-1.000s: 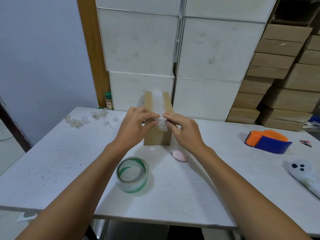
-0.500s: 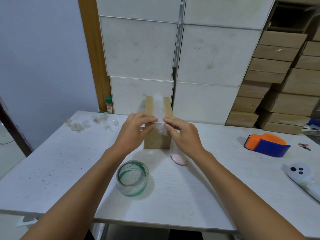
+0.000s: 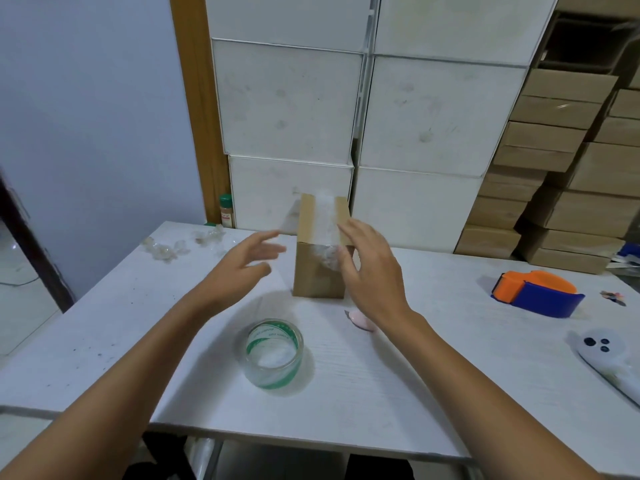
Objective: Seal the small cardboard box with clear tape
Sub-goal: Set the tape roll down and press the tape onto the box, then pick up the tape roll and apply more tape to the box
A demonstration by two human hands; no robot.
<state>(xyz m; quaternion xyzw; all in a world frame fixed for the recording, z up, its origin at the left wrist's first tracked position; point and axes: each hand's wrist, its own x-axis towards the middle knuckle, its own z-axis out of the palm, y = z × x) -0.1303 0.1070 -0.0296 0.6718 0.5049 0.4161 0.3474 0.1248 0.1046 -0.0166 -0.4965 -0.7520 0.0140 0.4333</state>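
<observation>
Cardboard box (image 3: 320, 271) upright mid-table (image 3: 415, 358), clear tape strip (image 3: 325, 220) over top, right hand (image 3: 372, 268) spread against box side, left hand (image 3: 242, 268) open, empty, just beside, tape roll (image 3: 273, 353) nearer the person.

- Looks like a small packing or storeroom workspace.
- Brown cartons (image 3: 554, 140) stacked in tall columns on the right, white boxes (image 3: 429, 116) piled against the back wall.
- On the white bench (image 3: 398, 393): a clear tape roll (image 3: 274, 353) and an orange-and-blue tape dispenser (image 3: 536, 294).
</observation>
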